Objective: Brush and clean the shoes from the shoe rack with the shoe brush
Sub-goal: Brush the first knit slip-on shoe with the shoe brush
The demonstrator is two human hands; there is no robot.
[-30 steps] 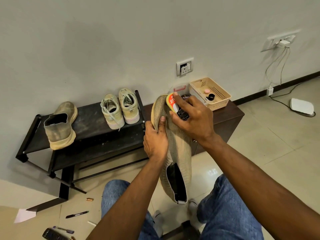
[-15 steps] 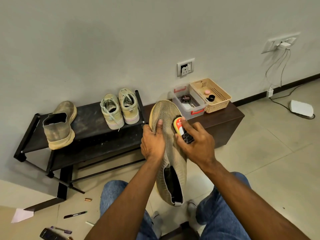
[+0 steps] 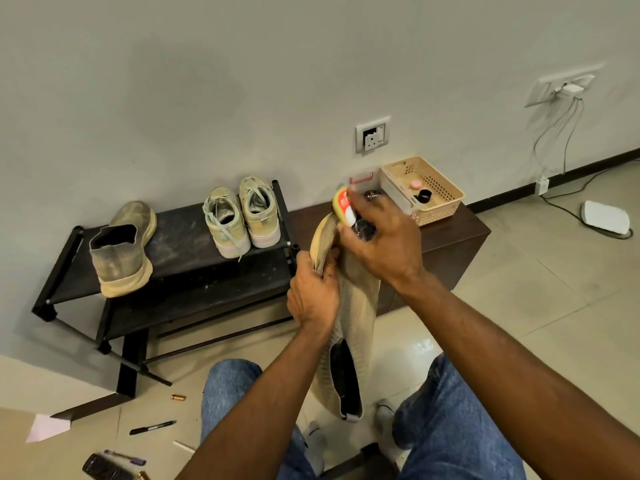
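Gripping knit mesh shoe (image 3: pixel 356 292) — left hand (image 3: pixel 313 296), right hand (image 3: pixel 381 240) — yellow-topped brush (image 3: pixel 341 206).

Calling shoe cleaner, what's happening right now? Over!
Left hand grips the knit shoe near its toe. Right hand holds the brush at the toe. Nothing in the way.

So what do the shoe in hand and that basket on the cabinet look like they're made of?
The slip-on shoe looks like beige knit mesh, matte, with a fine woven texture and a yellowish, probably rubber or foam, sole edge. The basket looks like moulded beige plastic: smooth walls with regular perforations.
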